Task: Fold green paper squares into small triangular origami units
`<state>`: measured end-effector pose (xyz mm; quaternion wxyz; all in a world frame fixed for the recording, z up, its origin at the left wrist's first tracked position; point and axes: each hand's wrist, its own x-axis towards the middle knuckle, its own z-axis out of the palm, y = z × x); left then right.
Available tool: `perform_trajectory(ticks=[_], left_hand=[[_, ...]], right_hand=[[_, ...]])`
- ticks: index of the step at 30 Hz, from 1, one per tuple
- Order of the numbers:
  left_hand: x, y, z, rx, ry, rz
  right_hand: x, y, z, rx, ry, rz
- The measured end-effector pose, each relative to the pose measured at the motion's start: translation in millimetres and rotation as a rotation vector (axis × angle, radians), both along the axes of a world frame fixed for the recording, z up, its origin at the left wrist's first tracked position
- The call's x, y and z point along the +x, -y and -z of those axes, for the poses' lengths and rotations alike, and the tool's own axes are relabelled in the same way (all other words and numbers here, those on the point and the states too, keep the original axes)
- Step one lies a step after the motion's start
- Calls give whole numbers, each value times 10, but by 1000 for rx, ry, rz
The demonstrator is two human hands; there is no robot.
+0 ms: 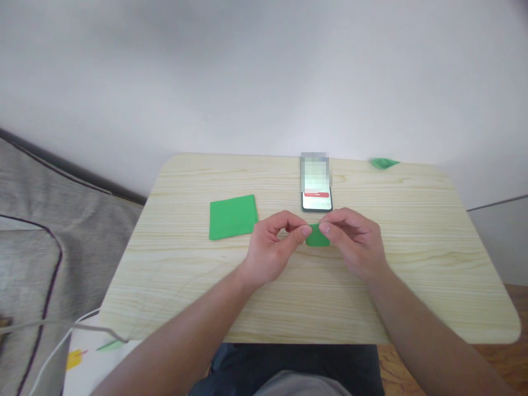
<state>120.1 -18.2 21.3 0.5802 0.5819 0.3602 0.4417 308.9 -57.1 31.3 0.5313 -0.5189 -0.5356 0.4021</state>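
My left hand [274, 245] and my right hand [355, 242] meet at the middle of a light wooden table [433, 264]. Both pinch a small folded piece of green paper [317, 236] between thumb and fingers, one hand on each side of it. The paper lies low over the tabletop; I cannot tell whether it touches the wood. A flat green paper square [232, 216] rests on the table just left of my left hand.
A phone [317, 190] lies screen up right behind my hands. A small green folded shape [383, 163] sits at the table's far right edge. A grey cushion [41, 231] and a white cable [58, 346] are off the left side. White wall behind.
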Motion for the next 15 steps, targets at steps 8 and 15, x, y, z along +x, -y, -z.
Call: perform_trajectory(ticks=[8, 15], left_hand=[[-17, -18, -23, -29, -34, 46], [30, -21, -82, 22, -116, 63]], right_hand=[[31, -19, 12, 32, 15, 4], [19, -47, 23, 3, -101, 52]])
